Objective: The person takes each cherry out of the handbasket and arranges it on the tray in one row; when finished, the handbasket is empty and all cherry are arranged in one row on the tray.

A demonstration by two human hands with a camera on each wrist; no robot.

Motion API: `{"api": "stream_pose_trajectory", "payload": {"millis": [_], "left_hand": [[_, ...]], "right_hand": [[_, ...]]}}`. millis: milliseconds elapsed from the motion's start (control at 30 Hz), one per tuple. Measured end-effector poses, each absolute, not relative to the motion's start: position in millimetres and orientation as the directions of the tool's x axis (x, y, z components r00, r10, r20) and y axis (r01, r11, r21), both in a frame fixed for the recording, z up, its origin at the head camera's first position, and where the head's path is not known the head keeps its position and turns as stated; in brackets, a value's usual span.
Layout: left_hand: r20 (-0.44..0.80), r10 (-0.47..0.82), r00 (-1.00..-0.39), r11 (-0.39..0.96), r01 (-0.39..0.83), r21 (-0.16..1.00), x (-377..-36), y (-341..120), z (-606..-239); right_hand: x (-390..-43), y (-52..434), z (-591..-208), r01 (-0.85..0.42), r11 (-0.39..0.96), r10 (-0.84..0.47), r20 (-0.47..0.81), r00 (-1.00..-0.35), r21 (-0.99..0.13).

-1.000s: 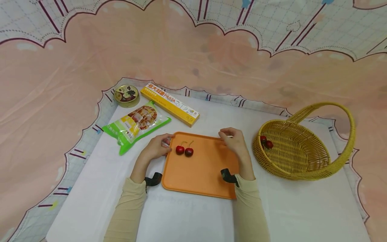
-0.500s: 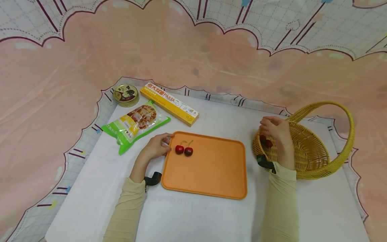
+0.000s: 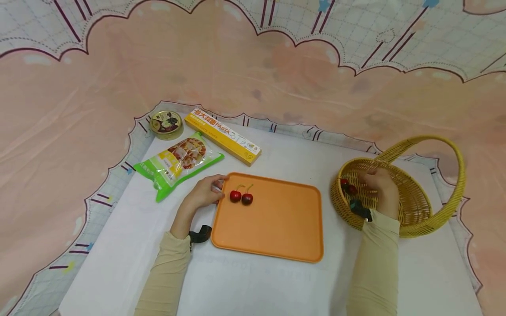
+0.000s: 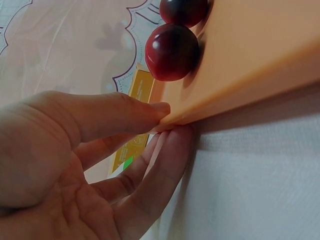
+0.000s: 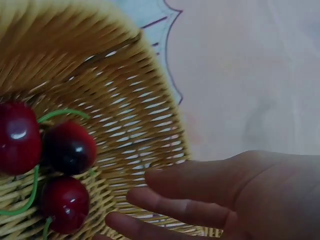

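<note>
My left hand (image 3: pixel 203 192) pinches the left rim of the orange tray (image 3: pixel 276 219), thumb on top and fingers against its edge in the left wrist view. Two dark red cherries (image 3: pixel 247 199) with green stems lie on that tray, close to the thumb. Over the yellow wicker basket (image 3: pixel 419 186), my right hand (image 3: pixel 384 188) reaches inside with fingers extended and nothing between them. Three cherries (image 5: pixel 67 205) show in the right wrist view, bunched on the basket's woven floor beside the fingertips.
Behind the tray lie a green-and-white food bag (image 3: pixel 179 162) and a yellow pasta box (image 3: pixel 223 136). A round tin (image 3: pixel 166 124) stands at the back left. The basket's tall handle (image 3: pixel 454 175) arches up on the right. A patterned cloth hangs behind the table.
My right hand has left the tray's right side and travelled right into the basket. The left hand keeps its hold on the tray, and the cherries there stay put.
</note>
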State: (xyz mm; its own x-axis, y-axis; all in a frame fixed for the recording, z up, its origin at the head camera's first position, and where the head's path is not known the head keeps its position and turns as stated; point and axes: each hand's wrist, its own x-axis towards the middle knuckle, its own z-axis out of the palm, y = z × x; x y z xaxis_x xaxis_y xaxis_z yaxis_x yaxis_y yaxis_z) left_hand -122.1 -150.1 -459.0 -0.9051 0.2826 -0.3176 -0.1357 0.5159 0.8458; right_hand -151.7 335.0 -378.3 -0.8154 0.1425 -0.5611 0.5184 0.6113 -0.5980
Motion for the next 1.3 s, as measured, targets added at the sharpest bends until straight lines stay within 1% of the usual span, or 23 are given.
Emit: {"api": "stream_pose_trajectory", "payload": {"millis": [100,167,300,400,500,600,667,767,967,1067,1300], "left_hand": [[-0.315,0.283,-0.906,0.513,-0.134,0.848,-121.2,-150.7,-458.7],[-0.31,0.283,-0.907,0.512,-0.131,0.849,-121.0,-150.9,-458.8],[-0.305,0.289,-0.907,0.507,-0.125,0.853,-121.6,-151.2,-459.7],[-0.305,0.293,-0.906,0.505,-0.124,0.854,-121.6,-150.9,-459.3],[-0.307,0.292,-0.906,0.508,-0.125,0.852,-120.6,-151.0,-458.2],[-0.305,0.291,-0.907,0.511,-0.122,0.851,-120.7,-150.9,-458.1],[-0.306,0.292,-0.906,0.513,-0.122,0.85,-121.1,-150.9,-458.0],[-0.312,0.287,-0.906,0.519,-0.127,0.846,-121.0,-151.1,-457.2],[-0.317,0.284,-0.905,0.521,-0.132,0.843,-121.2,-151.6,-456.6],[-0.315,0.289,-0.904,0.518,-0.13,0.846,-121.3,-151.6,-456.7],[-0.314,0.286,-0.905,0.523,-0.128,0.843,-120.1,-150.3,-455.2]], "right_hand": [[-152.6,337.8,-382.6,0.543,0.594,0.136,-0.591,-0.795,-0.593],[-153.2,338.4,-384.2,0.536,0.6,0.118,-0.597,-0.794,-0.594],[-153.9,338.7,-386.9,0.504,0.636,0.055,-0.618,-0.785,-0.584],[-153.1,337.6,-387.7,0.475,0.678,0.039,-0.617,-0.786,-0.562],[-153.3,336.5,-389.7,0.492,0.655,0.031,-0.63,-0.776,-0.574],[-153.5,335.1,-391.3,0.527,0.599,0.005,-0.655,-0.756,-0.603],[-153.2,334.8,-391.5,0.521,0.596,-0.016,-0.658,-0.753,-0.611],[-152.1,334.0,-389.7,0.498,0.606,-0.03,-0.644,-0.765,-0.62],[-149.9,332.7,-377.3,0.505,0.593,0.026,-0.612,-0.791,-0.627],[-147.0,331.0,-369.0,0.498,0.568,0.041,-0.582,-0.812,-0.655],[-138.6,326.0,-352.8,0.443,0.553,-0.012,-0.539,-0.842,-0.706]]}}
